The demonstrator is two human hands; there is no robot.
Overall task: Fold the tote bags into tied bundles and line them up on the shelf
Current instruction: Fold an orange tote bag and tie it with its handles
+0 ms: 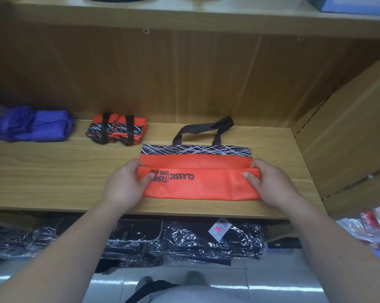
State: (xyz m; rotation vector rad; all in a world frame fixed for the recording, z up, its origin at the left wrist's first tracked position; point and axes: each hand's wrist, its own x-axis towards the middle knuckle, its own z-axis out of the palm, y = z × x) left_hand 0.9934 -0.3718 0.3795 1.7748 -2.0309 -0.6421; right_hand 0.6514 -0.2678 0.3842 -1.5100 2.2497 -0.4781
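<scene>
Both hands pinch the folded-up bottom edge of the orange tote bag [197, 171], left hand [127, 182] at its left end, right hand [269, 182] at its right. The bag lies flat on the wooden shelf [53, 171], handles pointing rearward. Two tied orange bundles [115, 130] sit side by side near the rear, left of the bag, with a purple bundle [31, 126] further left.

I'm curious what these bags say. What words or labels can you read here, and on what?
"CLASSIC": upside down on the orange tote bag.
"FASH": beside it, rest hidden by the left hand.
"DOWN" plus a blurred word: same bag.
White tag on the wrapped black goods below: too small to read.
</scene>
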